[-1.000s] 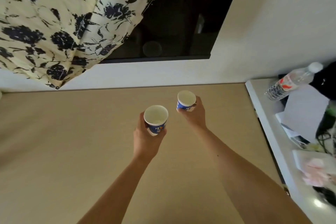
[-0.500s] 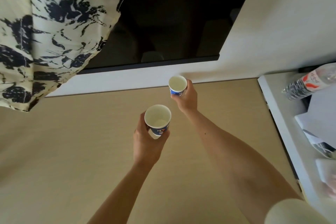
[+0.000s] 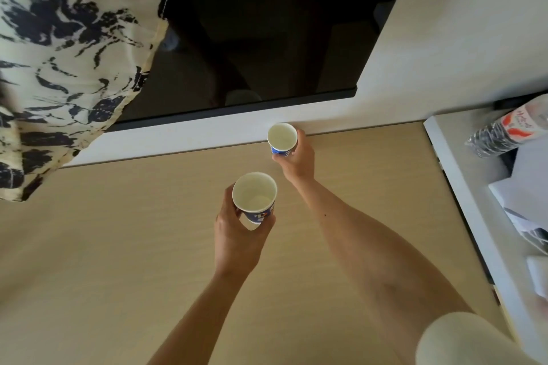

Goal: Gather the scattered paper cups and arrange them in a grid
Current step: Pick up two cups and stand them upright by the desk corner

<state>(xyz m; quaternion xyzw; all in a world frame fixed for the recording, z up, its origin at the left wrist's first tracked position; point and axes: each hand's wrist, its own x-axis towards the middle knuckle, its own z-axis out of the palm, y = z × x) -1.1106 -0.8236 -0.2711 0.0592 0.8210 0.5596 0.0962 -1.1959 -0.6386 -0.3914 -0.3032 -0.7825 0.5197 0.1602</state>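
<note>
The left hand (image 3: 237,241) holds a paper cup (image 3: 254,200) over the surface (image 3: 118,246), fingers (image 3: 268,221) curled round it. The right hand (image 3: 296,158) grips another cup (image 3: 281,138) at the far edge.

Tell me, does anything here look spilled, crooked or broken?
Nothing spilled or damaged. The near cup in the left hand and the far cup in the right hand are upright and undented. Only a plastic bottle at right seems to lie on its side.
</note>
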